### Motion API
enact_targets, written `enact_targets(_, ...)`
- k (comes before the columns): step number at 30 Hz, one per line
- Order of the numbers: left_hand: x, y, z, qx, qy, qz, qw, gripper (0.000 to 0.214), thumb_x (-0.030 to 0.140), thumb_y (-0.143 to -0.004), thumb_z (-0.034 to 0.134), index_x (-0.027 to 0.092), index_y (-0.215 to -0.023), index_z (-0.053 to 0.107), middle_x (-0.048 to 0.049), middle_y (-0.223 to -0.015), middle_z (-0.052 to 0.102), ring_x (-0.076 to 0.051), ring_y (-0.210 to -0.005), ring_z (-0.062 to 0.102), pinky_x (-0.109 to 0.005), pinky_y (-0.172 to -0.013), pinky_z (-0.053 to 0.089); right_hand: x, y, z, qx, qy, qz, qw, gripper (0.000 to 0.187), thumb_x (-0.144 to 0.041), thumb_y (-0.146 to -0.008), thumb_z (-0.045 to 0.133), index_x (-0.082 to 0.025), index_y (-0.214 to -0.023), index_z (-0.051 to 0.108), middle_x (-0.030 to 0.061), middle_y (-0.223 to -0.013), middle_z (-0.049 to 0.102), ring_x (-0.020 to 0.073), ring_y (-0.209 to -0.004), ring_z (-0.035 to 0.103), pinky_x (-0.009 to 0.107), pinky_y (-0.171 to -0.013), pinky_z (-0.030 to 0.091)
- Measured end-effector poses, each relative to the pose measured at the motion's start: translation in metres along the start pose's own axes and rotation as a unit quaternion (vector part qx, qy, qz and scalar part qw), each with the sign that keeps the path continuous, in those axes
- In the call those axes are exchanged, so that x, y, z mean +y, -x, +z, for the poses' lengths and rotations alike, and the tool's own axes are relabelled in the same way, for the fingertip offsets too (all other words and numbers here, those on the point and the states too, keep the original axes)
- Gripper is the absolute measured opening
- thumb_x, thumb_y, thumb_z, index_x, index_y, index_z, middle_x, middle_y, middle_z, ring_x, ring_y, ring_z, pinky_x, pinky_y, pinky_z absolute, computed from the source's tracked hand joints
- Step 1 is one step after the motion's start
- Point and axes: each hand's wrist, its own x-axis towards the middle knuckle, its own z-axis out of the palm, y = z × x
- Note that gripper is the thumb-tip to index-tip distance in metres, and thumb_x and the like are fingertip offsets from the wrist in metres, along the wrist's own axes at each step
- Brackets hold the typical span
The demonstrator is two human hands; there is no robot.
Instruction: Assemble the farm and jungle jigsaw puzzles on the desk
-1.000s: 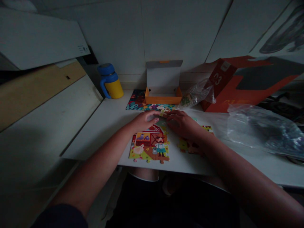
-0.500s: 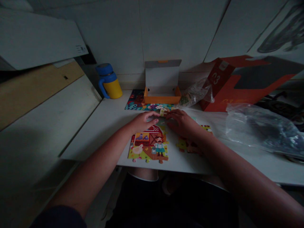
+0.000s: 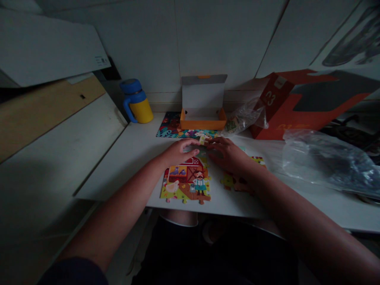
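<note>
A small pale puzzle piece (image 3: 203, 140) sits between my hands, above the top edge of a partly joined farm puzzle (image 3: 185, 182) with a red barn, a hen and a farmer. My left hand (image 3: 181, 151) is open, thumb apart from the fingers, its fingertips at the piece's left side. Curled fingers of my right hand (image 3: 225, 152) grip the piece from the right; its thumb is partly hidden. Under my right forearm lies another joined puzzle section (image 3: 230, 181), mostly covered.
Behind the hands, an open orange box (image 3: 203, 124) stands on a colourful picture sheet (image 3: 168, 128). A blue and yellow flask (image 3: 139, 105) is at the back left. To the right are a clear bag (image 3: 246, 116), a large red box (image 3: 285, 107) and plastic wrapping (image 3: 323, 158).
Both hands stay almost in place. The pale puzzle piece between them has tilted very slightly.
</note>
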Motion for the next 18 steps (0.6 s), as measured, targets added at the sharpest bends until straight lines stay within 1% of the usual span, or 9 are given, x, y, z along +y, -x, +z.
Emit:
enact_targets(4,-0.001,0.0,0.0,0.007,-0.008,0.018,1.0,0.034,0.04,-0.101,0.067,0.026,-0.131,0.071,-0.0096,-0.144,0.068,-0.028,-0.135,0.062,-0.05,-0.115,0.05,0.001,-0.001,0.001,-0.004,0.001,-0.02,1.0,0.029,-0.026,-0.1,0.064,-0.019,-0.125,0.077,0.0153,-0.142,0.07,0.0318,-0.134,0.064,0.054,-0.118,0.052)
enact_targets(8,-0.005,-0.001,0.0,0.006,0.003,0.018,1.0,0.039,0.046,-0.1,0.067,0.025,-0.133,0.071,-0.0103,-0.145,0.068,-0.028,-0.136,0.062,-0.05,-0.116,0.048,0.002,0.0,0.003,-0.002,-0.009,-0.032,0.999,0.03,-0.026,-0.099,0.065,-0.023,-0.126,0.077,0.0122,-0.141,0.071,0.0316,-0.129,0.067,0.055,-0.114,0.054)
enact_targets(14,-0.011,-0.003,-0.002,-0.009,0.044,-0.005,0.999,0.044,0.05,-0.1,0.067,0.027,-0.137,0.07,-0.01,-0.151,0.065,-0.03,-0.144,0.056,-0.05,-0.114,0.049,0.001,0.0,0.004,-0.02,-0.017,-0.031,0.999,0.035,-0.026,-0.1,0.063,-0.023,-0.133,0.074,0.0133,-0.144,0.067,0.0297,-0.13,0.067,0.05,-0.115,0.054)
enact_targets(18,-0.01,-0.002,-0.004,-0.023,0.053,0.009,0.998,0.044,0.05,-0.1,0.068,0.029,-0.139,0.068,-0.0093,-0.154,0.063,-0.03,-0.146,0.055,-0.05,-0.113,0.05,-0.001,0.0,0.002,-0.03,-0.005,-0.034,0.999,0.037,-0.024,-0.101,0.061,-0.022,-0.136,0.073,0.0137,-0.143,0.066,0.0287,-0.127,0.068,0.047,-0.112,0.056)
